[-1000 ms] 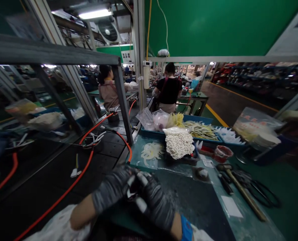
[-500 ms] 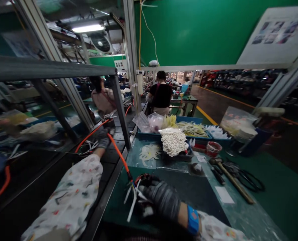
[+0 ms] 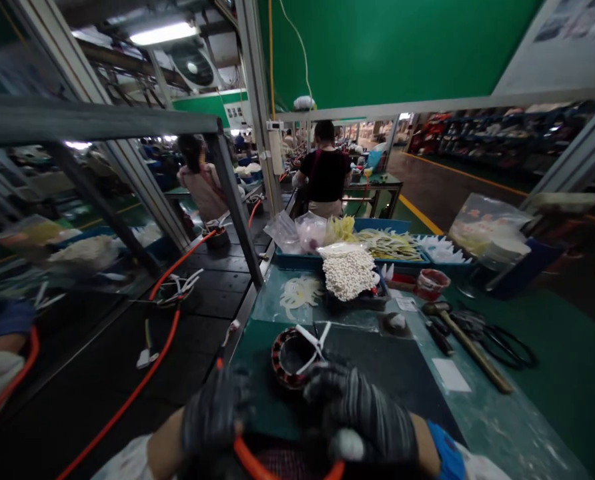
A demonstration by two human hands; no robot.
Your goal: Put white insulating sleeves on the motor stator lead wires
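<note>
My left hand (image 3: pixel 216 415) wears a dark glove and is closed around an orange cable (image 3: pixel 250 461) at the bottom edge of the view. My right hand (image 3: pixel 362 417), gloved too, curls over the same cable loop and something dark and round below it that I cannot make out. Just beyond my hands a round motor stator (image 3: pixel 290 355) with copper windings and white lead wires lies on the dark mat (image 3: pixel 392 373).
Behind the mat are a bag of white beads (image 3: pixel 348 273), blue trays (image 3: pixel 402 250) of yellow ties, a red cup (image 3: pixel 430 283), a hammer (image 3: pixel 467 347) and scissors (image 3: pixel 507 347). A black conveyor (image 3: pixel 187 313) with orange cables runs on the left. Two people work further back.
My left hand came back from the conveyor to the bench front. The stator now lies free on the mat, and both hands have closed on an orange cable loop.
</note>
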